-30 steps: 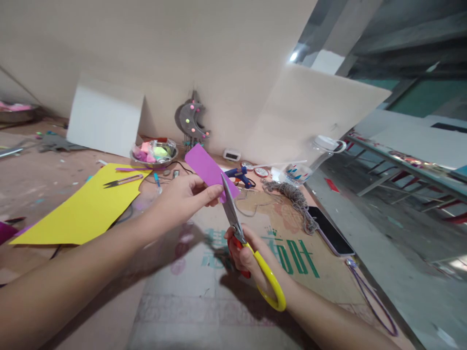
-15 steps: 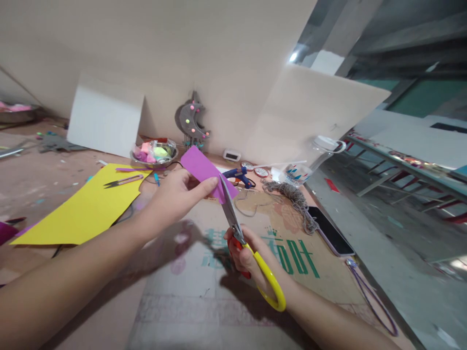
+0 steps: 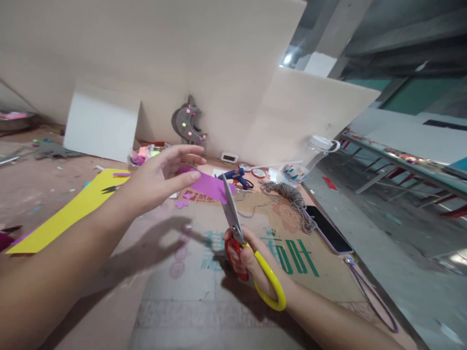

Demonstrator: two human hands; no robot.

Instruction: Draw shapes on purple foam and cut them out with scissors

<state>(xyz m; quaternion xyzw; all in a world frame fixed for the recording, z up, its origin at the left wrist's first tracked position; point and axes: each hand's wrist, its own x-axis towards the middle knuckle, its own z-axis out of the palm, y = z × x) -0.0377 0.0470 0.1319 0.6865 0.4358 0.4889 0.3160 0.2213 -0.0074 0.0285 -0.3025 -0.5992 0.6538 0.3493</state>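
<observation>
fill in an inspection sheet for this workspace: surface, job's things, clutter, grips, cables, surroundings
Surface: printed cardboard lying on a table.
Job's things: purple paper at the blades of the scissors; any cut unclear.
Clutter: yellow sheet, purple scraps, glue gun, grey yarn, phone.
Grips: left grip has fingers spread, thumb overlapping the paper, contact unclear; right grip closed on the scissors' handles.
Cables: no power cable clearly seen; purple cord loop near the phone.
Surroundings: white board leaning upright, moon decoration, clear bottle, another table at right.
</observation>
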